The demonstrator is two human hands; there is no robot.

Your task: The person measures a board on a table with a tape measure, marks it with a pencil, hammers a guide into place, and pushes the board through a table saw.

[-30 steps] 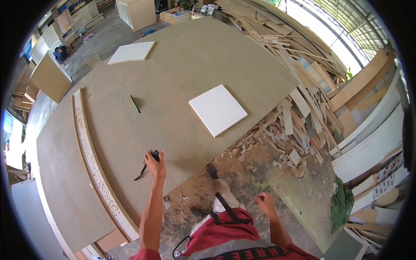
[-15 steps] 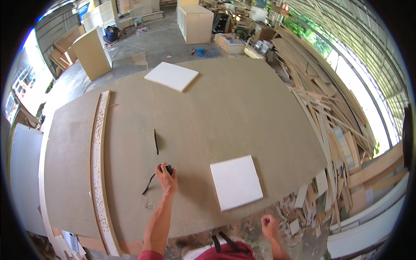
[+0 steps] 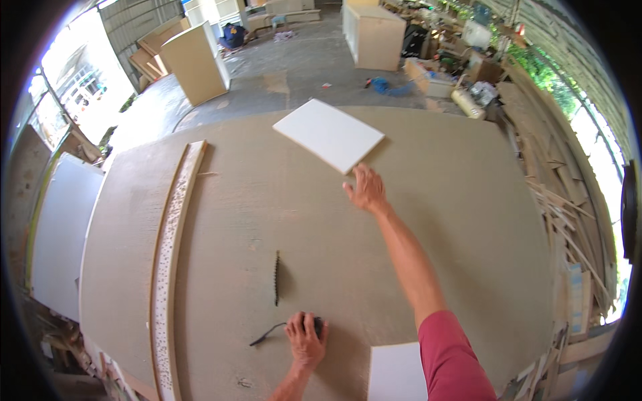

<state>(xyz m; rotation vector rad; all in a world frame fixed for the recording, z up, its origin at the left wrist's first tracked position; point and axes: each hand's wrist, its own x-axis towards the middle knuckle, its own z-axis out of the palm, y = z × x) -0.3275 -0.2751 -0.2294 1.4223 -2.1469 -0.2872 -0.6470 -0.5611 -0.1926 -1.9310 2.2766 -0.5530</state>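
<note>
My left hand is closed over a small black strapped case, which looks like a tape measure, on the large brown tabletop. Its strap trails out to the left. Just beyond lies a slim dark stick with a striped look. My right hand reaches far across with fingers apart, at the near corner of a white rectangular panel. Whether its fingertips touch the panel I cannot tell. A second white panel lies near me, partly hidden under my right sleeve.
A long speckled strip with wooden edges runs along the tabletop's left part. Scrap boards pile up on the right. Beyond stand a cabinet box and a leaning panel. A person crouches at the back left.
My right hand has gone from beside my body at the near edge to the far white panel. The left hand still grips the black case. The view has shifted, so things sit lower and further right.
</note>
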